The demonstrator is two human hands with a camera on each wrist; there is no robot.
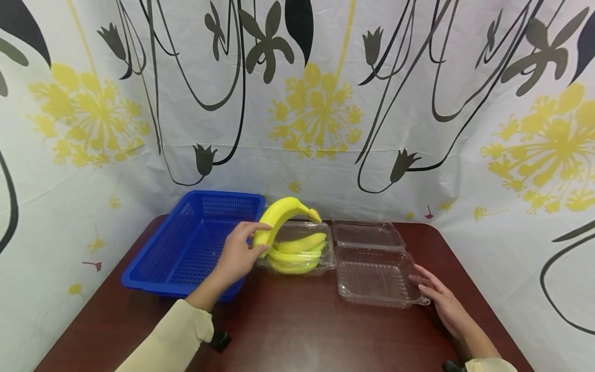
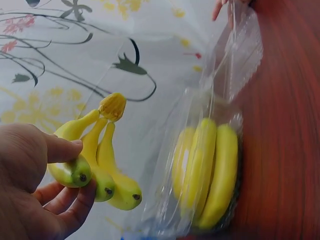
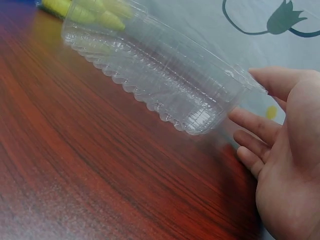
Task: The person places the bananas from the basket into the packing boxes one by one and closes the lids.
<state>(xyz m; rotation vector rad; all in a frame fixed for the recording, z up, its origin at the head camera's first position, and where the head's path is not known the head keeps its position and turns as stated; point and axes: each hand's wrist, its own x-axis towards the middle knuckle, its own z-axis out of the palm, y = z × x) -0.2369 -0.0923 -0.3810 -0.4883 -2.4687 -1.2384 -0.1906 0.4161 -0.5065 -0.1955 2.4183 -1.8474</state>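
A small bunch of bananas [image 1: 278, 216] is in my left hand [image 1: 239, 256], held up above the table between the basket and a clear clamshell. My left thumb and fingers pinch one banana near its tip in the left wrist view, the joined stem [image 2: 113, 106] pointing away. More bananas [image 1: 297, 258] lie in that clear clamshell. To its right is a second clear plastic box [image 1: 378, 279], its lid [image 1: 367, 235] folded back. My right hand [image 1: 448, 305] lightly holds its right rim, thumb at the top edge and index finger [image 3: 255, 122] against the side.
A blue mesh basket [image 1: 195, 227] stands at the left on the dark red-brown table [image 1: 307, 330]. Behind the table hangs a white sheet [image 1: 297, 113] with a flower pattern, close to the backs of the containers.
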